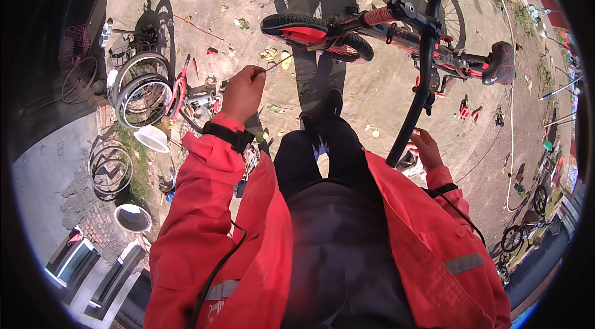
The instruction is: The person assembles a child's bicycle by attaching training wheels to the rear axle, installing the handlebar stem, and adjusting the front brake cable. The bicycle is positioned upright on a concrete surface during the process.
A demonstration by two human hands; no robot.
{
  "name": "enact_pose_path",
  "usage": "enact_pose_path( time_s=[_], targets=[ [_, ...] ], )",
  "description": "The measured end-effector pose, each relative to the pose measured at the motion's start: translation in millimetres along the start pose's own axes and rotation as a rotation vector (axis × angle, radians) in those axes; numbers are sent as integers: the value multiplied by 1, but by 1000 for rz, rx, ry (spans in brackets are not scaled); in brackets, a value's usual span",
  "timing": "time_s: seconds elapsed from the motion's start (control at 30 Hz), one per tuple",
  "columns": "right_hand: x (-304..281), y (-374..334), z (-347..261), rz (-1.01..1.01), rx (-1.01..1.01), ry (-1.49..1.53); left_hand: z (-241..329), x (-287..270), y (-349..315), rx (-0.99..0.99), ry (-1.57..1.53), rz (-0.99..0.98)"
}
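Note:
My left hand (243, 90) is raised and pinches a thin metal wire or spoke (277, 63) that points up right toward the bicycle's front tyre (291, 24). A red and black bicycle (396, 28) lies on its side ahead of me, with a black saddle (501, 63) at right. A loose black tyre (420, 75) arcs from the frame down toward my right hand (426, 148), which is at its lower end with fingers spread; whether it grips the tyre I cannot tell. I wear a red jacket.
Several bare wheel rims (141, 90) and coils of wire lie on the ground at left beside red-handled cutters (180, 84), a white bowl (150, 138) and a metal pot (132, 217). Small tools (468, 109) lie at right. Another bicycle (524, 233) stands at lower right.

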State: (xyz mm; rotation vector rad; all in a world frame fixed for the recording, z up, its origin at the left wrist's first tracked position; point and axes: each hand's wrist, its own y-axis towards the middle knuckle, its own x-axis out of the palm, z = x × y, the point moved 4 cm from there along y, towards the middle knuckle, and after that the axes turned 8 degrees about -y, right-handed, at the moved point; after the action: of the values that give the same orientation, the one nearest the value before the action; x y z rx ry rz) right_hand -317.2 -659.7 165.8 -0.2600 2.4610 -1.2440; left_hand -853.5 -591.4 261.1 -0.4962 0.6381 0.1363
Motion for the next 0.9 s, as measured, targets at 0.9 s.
enact_pose_path(
  time_s=[0.9],
  targets=[
    [243,126,-143,205,-212,624,60,148,241,468,307,-682]
  ],
)
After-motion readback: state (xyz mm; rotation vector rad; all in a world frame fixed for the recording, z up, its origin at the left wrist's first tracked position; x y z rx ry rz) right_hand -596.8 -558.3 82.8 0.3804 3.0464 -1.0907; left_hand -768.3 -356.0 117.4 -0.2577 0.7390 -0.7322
